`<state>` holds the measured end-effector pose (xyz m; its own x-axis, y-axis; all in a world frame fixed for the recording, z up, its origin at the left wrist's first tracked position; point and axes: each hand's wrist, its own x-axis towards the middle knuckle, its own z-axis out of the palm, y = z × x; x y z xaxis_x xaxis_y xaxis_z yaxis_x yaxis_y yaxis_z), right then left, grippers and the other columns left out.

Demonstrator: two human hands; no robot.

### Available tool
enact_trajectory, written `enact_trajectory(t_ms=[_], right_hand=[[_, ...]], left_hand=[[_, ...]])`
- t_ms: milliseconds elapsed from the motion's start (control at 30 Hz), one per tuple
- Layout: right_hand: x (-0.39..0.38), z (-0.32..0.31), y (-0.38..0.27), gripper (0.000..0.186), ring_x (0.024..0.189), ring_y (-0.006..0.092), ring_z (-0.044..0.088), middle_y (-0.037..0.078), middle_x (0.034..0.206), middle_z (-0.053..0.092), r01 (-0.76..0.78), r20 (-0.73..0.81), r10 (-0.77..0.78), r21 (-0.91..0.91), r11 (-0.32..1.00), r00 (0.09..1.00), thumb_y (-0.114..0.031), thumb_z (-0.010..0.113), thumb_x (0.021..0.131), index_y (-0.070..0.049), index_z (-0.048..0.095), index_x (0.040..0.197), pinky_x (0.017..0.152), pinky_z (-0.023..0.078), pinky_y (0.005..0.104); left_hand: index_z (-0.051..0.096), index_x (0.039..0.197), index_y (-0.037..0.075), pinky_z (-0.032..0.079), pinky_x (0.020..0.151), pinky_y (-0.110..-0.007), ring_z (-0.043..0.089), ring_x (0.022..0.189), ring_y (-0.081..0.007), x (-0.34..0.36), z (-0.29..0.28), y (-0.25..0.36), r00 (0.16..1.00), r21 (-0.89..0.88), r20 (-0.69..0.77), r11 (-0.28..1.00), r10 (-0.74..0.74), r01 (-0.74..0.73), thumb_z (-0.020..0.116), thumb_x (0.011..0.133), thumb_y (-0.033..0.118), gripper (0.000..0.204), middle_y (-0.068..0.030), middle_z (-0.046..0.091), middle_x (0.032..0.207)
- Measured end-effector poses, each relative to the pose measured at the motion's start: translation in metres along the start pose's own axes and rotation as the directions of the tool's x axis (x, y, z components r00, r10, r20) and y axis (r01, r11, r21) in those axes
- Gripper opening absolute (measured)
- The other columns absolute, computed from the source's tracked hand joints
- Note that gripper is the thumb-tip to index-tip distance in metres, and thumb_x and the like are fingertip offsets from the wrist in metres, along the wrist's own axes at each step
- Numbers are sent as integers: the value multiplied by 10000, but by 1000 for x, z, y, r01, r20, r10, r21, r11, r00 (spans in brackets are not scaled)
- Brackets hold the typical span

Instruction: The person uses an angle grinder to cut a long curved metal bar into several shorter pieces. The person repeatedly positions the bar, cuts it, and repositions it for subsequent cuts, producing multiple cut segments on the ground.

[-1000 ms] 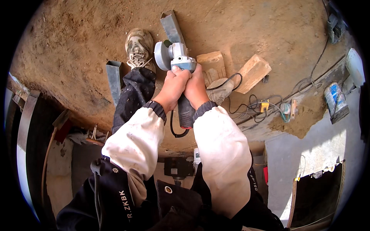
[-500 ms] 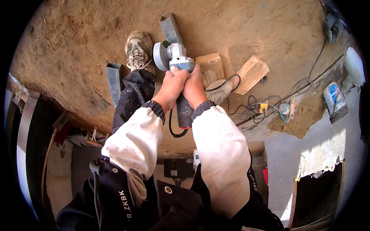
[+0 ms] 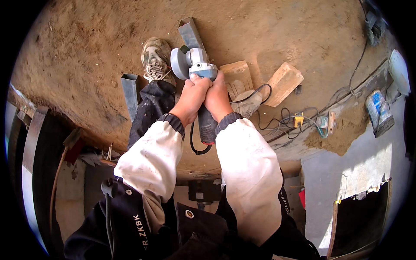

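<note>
Angle grinder in front of me, above the dirt floor: my left grip and right grip are both wrapped around its body, just behind the metal head. Its round guard is near my left shoe, while the head overlaps a square metal tube from where I look; I cannot tell whether they touch.

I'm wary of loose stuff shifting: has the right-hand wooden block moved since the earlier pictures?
No. The right-hand wooden block keeps its place beside the left-hand wooden block; the slight drift in view is shared by both.
</note>
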<state>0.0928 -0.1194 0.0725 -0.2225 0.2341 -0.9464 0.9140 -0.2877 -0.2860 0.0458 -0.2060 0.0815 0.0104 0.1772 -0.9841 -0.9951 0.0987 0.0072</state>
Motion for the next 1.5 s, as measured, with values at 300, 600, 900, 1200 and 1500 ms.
enact_trajectory(t_ms=[300,600,900,1200,1500], right_hand=[[-1,2,-8,699,1016,227,667,171,1163,666,-8,7,8,-32,999,1000,-394,829,877,45,470,1286,873,546,366],[1,2,-13,738,1033,294,669,216,1148,668,13,5,-12,-33,999,1000,-448,823,859,55,465,1264,889,538,396],[4,5,-9,709,1000,218,655,155,1149,662,7,12,-7,-4,1000,1000,-405,829,876,36,458,1288,860,544,364],[8,5,-17,773,1047,364,685,275,1140,668,53,3,-53,54,997,999,-476,848,820,71,471,1216,898,538,430],[12,3,-21,774,1052,352,676,260,1159,656,59,23,-60,48,997,998,-475,846,823,73,475,1224,906,534,422]], left_hand=[[449,1239,-81,521,874,-362,603,1000,-216,2,-4,0,999,-1,-42,1000,-8,8,630,899,212,483,-145,591,1101],[446,1240,-90,521,878,-362,603,999,-217,5,-3,2,999,-5,-43,1000,15,-15,633,901,217,494,-152,590,1105],[421,1242,-112,526,870,-363,599,1000,-219,8,-4,2,998,36,-51,999,28,-26,637,896,223,528,-161,582,1100],[450,1224,-120,532,848,-367,606,983,-220,2,4,20,998,6,-53,1000,18,-18,639,890,222,514,-161,588,1095],[512,1162,-76,523,845,-359,612,967,-205,2,8,23,996,-5,-78,999,34,-34,618,900,205,398,-135,611,1067]])
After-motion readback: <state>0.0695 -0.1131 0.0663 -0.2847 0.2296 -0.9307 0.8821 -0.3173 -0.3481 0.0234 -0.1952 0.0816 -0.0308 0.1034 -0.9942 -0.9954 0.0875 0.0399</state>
